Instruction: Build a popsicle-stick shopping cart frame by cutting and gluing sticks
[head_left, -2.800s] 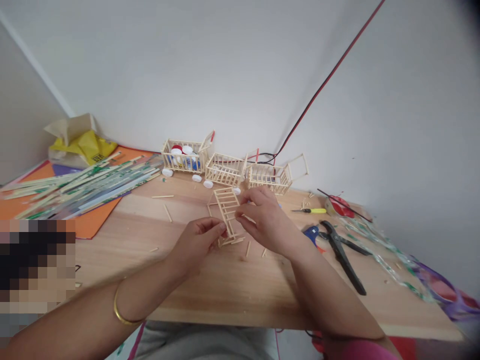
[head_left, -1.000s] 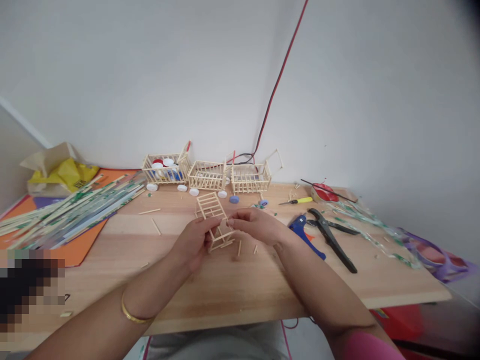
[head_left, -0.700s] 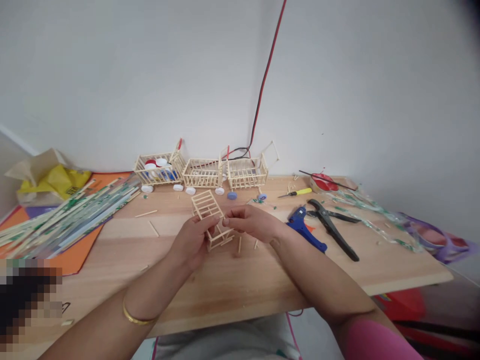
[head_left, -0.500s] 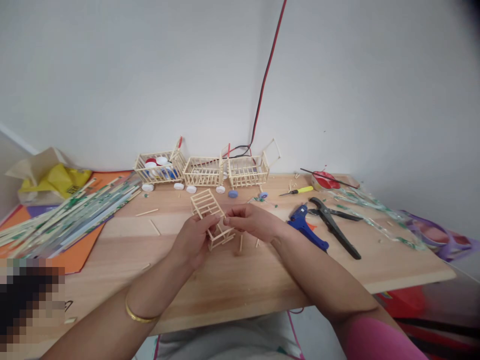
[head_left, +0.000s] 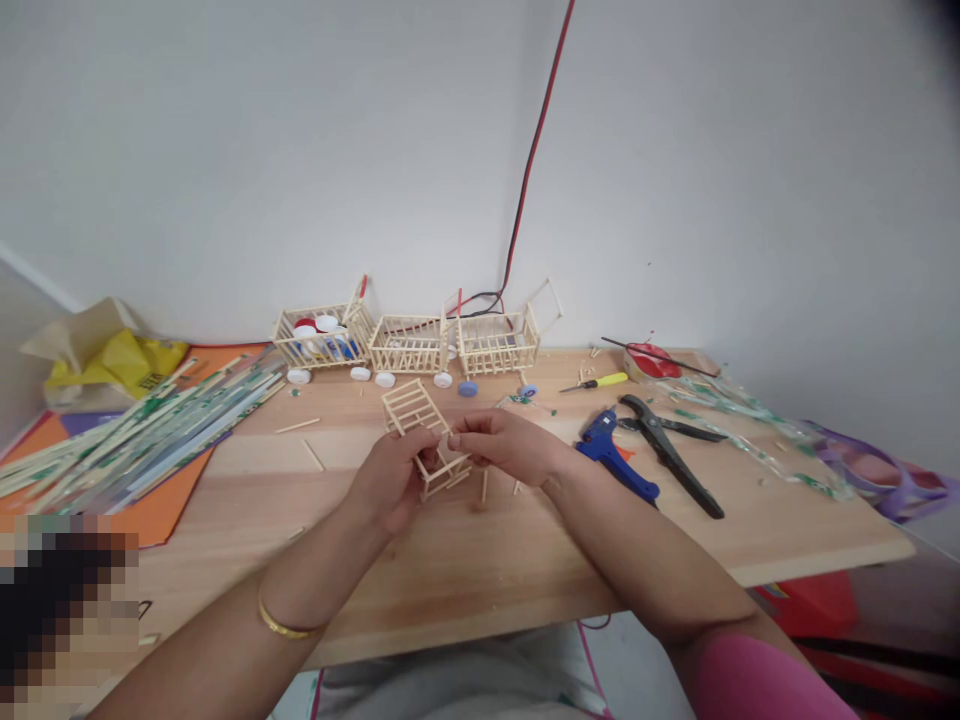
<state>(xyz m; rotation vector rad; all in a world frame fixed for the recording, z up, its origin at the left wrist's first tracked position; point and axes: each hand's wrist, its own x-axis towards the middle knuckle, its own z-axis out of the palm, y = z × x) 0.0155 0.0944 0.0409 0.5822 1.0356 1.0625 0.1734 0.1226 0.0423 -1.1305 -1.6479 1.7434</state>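
Observation:
A small open frame of pale wooden sticks [head_left: 412, 405], shaped like a cart basket, is held tilted above the table. My left hand [head_left: 394, 475] is closed around its lower left side, with the thumb across the bars. At the frame's right edge, the fingers of my right hand [head_left: 499, 445] are pinched together, close to my left thumb. Whatever lies between those right fingertips is too small or hidden to make out. Behind the frame stand three stick carts with bottle-cap wheels: a left cart [head_left: 322, 355] containing coloured caps, a middle cart [head_left: 409, 358] and a right cart [head_left: 496, 358].
A blue glue gun [head_left: 611, 455], black-handled pliers [head_left: 671, 460] and a yellow-handled screwdriver [head_left: 604, 382] lie to the right. On the left, wrapped sticks [head_left: 161, 430] rest on orange sheets [head_left: 176, 500]. Short stick pieces [head_left: 313, 455] are scattered over the wooden table [head_left: 480, 590]. A red tape roll [head_left: 651, 360] sits at the back.
The view has shifted very slightly. Both hands stay at the stick frame, with only tiny movements of the fingers.

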